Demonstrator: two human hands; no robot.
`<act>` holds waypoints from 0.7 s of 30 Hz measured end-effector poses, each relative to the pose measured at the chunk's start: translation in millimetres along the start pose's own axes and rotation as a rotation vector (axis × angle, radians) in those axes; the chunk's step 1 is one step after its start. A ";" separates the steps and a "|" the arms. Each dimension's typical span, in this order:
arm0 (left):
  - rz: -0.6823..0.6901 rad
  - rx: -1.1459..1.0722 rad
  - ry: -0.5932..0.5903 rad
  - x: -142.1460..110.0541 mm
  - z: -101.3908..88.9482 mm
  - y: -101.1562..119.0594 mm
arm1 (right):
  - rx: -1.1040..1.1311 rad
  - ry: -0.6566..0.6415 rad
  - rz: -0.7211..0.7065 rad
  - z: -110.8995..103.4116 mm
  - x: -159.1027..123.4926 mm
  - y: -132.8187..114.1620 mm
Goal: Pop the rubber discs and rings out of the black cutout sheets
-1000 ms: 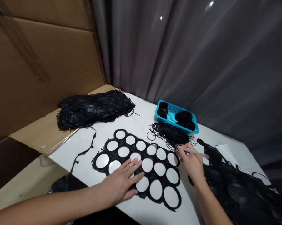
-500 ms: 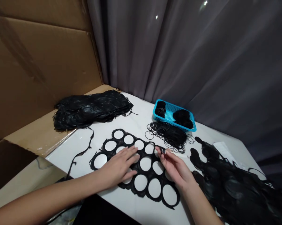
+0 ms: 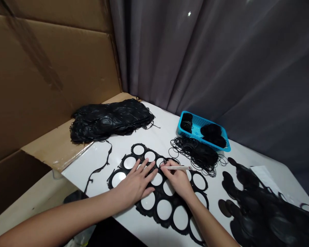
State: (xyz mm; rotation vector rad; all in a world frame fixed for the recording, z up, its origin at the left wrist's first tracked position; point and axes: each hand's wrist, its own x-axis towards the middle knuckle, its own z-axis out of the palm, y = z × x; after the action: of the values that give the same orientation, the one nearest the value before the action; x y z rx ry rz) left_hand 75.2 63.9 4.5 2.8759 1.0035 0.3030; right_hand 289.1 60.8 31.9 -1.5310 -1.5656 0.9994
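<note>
A black rubbery sheet with rows of round holes (image 3: 167, 221) lies flat on the white table. My left hand (image 3: 137, 183) rests on it with fingers spread, holding nothing. Close to its right, my right hand (image 3: 177, 179) pinches a slim white pen-like tool (image 3: 178, 167) that points right, its working end hidden at the fingertips. Those fingertips are at the rim of one hole in the upper part of the sheet. Behind the right hand lies a tangled heap of thin black rings (image 3: 199, 154).
A blue plastic basket (image 3: 195, 132) holds bundles of black rings. At the back left sits a thick stack of black sheets (image 3: 110, 120), near a loose black strip (image 3: 100, 168). Black discs and scraps (image 3: 267, 206) are piled on the right. Cardboard (image 3: 54, 65) stands at left.
My right hand has moved left along the sheet toward my left hand, and the white tool now shows across its fingers. My left hand stays on the sheet. The view has shifted slightly.
</note>
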 end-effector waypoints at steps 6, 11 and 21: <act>-0.008 -0.019 -0.019 0.0 -0.8 0.6 | -0.057 -0.012 -0.024 0.3 0.2 3.1; -0.017 -0.038 -0.007 -0.9 -0.1 0.8 | -0.159 -0.021 -0.114 0.5 -2.6 3.1; -0.015 -0.034 0.003 -1.2 0.8 0.2 | -0.378 -0.026 -0.297 11.1 -13.2 2.6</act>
State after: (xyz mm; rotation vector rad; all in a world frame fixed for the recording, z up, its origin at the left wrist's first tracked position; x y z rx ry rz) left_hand 74.6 63.0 3.5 2.8373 1.0092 0.3206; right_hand 280.8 47.1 24.9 -1.4686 -2.0141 0.5813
